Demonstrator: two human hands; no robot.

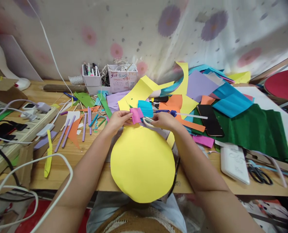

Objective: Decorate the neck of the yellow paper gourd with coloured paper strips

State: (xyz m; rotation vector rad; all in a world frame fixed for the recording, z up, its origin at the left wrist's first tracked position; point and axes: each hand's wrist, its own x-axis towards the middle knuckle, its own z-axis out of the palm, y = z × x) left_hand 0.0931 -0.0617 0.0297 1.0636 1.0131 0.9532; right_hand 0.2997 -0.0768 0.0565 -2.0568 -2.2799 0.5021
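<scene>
A small bright pink piece of paper (136,116) is pinched between the fingers of my left hand (119,120), above the top edge of a large round yellow paper disc (142,163). My right hand (164,120) is closed on a white looped thing (148,121) that resembles scissor handles; its other end is hidden. Just behind the pink piece is a blue paper piece (145,108). Beyond my right fingers lies a dark blue glue gun (166,112) with a translucent glue stick (193,115) jutting out to the right.
A black phone (210,120), green crepe paper (257,132), a white power bank (234,164) and black scissors (259,173) lie on the right. To the left are purple paper sticks (68,131), a power strip (34,129) and loose cables. Pen boxes (91,76) stand behind.
</scene>
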